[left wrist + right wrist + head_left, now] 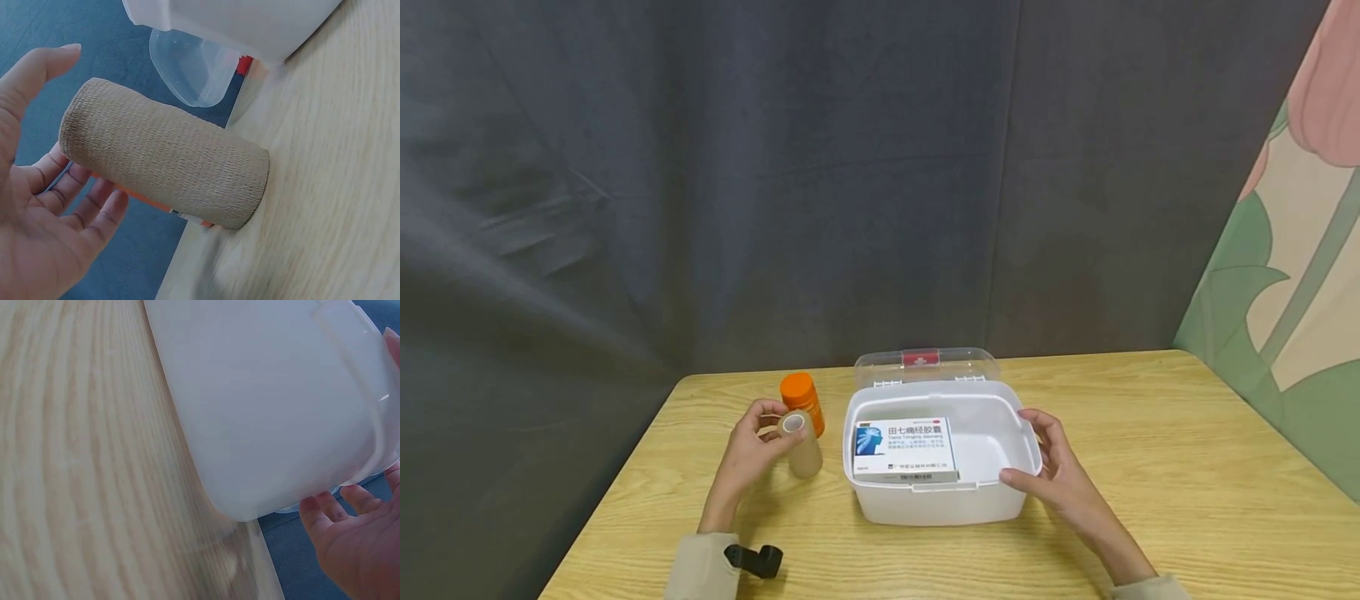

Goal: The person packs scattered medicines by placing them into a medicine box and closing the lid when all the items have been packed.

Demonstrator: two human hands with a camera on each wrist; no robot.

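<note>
Take twelve o'clock as the side of the table far from the person. A white box sits on the wood, and its see-through lid is flipped back at twelve o'clock, with a red patch on it. Inside, a flat medicine box lies toward nine o'clock, its blue picture and big print facing up. The right hand is at the white box's three o'clock end, holding it there with the thumb on the rim and the fingers round the side. At nine o'clock of the white box, a tan roll stands on its end. The left hand is beside the roll on its nine o'clock side. Its fingers are wide: the thumb sticks out away from the roll, and the other fingers are close up to it. I cannot tell if they touch it. An orange bottle stands just past the roll, at its twelve o'clock. Farther off at twelve hangs a dark cloth.
</note>
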